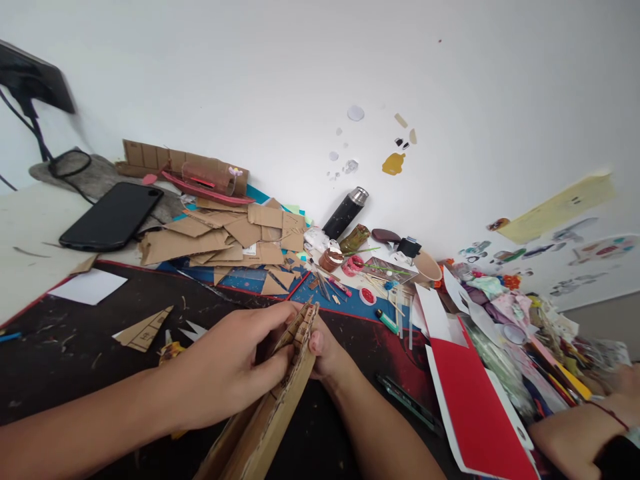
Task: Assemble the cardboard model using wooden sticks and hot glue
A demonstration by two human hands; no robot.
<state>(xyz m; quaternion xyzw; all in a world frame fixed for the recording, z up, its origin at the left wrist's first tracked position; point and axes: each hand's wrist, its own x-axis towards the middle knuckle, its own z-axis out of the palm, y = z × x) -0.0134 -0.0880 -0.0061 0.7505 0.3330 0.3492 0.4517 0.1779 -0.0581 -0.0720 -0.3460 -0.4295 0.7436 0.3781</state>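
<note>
Lower centre, the left hand point(235, 367) and right hand point(327, 350) grip a long, brown corrugated-cardboard form point(280, 413) in their fingers. Its walls seem brought together at the tip — nearer the bottom, they stand apart.

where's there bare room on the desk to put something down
Mostly bare: dark mat between the white paper and left forearm, plus a small patch between the right hand and green tube. The held cardboard fills the near middle; crowded are the far side, with cardboard scraps and paint pots, and beyond the red card.
</note>
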